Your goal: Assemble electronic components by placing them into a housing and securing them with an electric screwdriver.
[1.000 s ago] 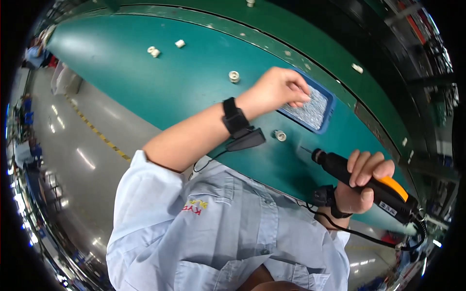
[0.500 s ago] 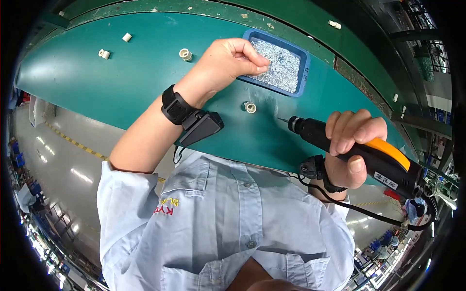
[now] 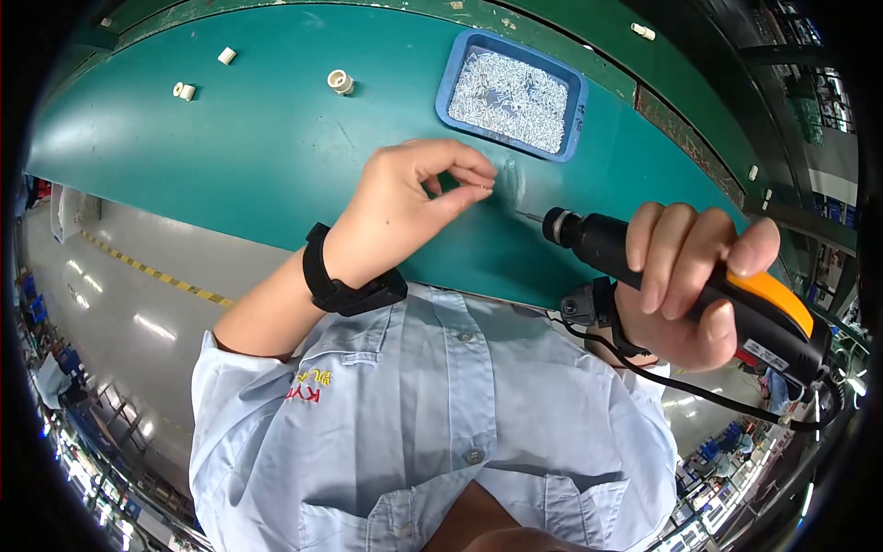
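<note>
My left hand (image 3: pixel 409 193) is over the bench with thumb and index fingertips pinched together; whatever sits between them is too small to make out. In my right hand (image 3: pixel 690 276) lies a black electric screwdriver (image 3: pixel 602 247) with an orange strip. Its thin bit points left, toward the left fingertips, and a short gap separates them. Beyond the left hand stands a blue tray (image 3: pixel 447 85) of small silvery screw-like pieces (image 3: pixel 510 97). A cream cylindrical fitting (image 3: pixel 340 83) stands left of the tray. Another such fitting, seen earlier near the bit, is now hidden by my left hand.
The green bench top (image 3: pixel 248 129) curves around me. Small cream parts (image 3: pixel 227 56) lie at its far left. More cream pieces (image 3: pixel 643 32) sit on the green ledge (image 3: pixel 602 28) behind. The screwdriver's black cable (image 3: pixel 708 405) loops below my right wrist.
My left hand has come out of the tray, back toward me, near the bit. The screwdriver stays in my right hand, where the index finger has lifted. The view has shifted slightly.
</note>
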